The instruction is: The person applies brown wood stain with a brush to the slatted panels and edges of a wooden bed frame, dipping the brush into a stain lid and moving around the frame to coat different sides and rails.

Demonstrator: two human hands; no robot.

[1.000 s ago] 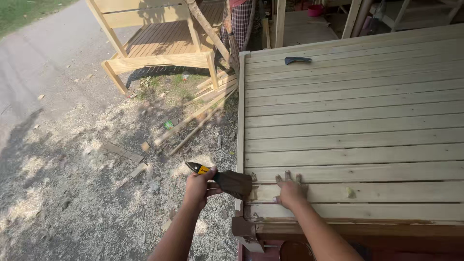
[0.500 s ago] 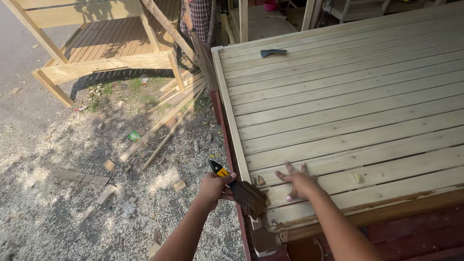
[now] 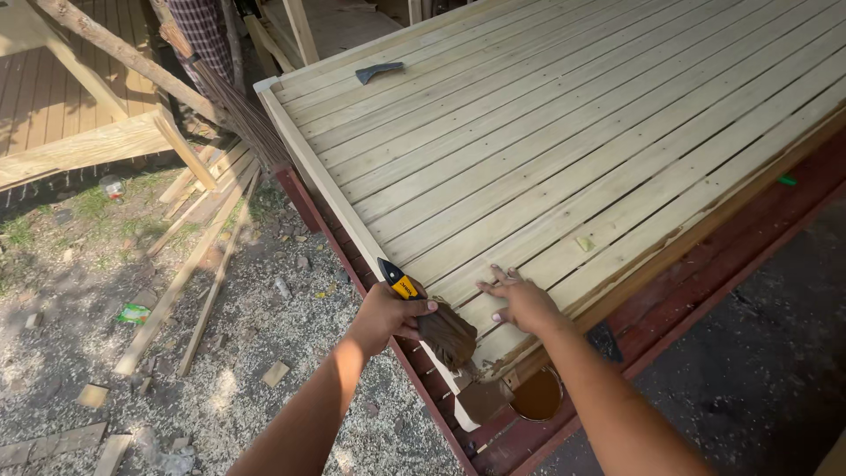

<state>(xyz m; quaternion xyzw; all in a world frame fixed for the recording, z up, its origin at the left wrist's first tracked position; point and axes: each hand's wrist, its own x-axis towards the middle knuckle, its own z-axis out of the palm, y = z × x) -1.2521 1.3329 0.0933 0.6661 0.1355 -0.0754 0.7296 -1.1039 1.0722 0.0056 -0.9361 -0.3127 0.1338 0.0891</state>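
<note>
My left hand point(image 3: 385, 315) grips a paintbrush point(image 3: 429, 320) with a black and yellow handle and brown bristles. The bristles rest against the near corner edge of a pale slatted wooden platform point(image 3: 564, 132). My right hand point(image 3: 522, 300) lies flat on the slats just right of the brush, fingers spread. Below the corner sits a round can of brown liquid point(image 3: 536, 394), partly hidden under the platform's dark red frame point(image 3: 705, 291).
A dark grey tool point(image 3: 379, 70) lies at the platform's far edge. Loose planks point(image 3: 189, 256), wood scraps and sawdust cover the gravel on the left. A wooden structure point(image 3: 79, 132) and a broom point(image 3: 238, 115) stand at the far left.
The view has swung so the platform's corner is closer. The brush has moved down to the corner edge, and my right hand stays flat on the slats beside it.
</note>
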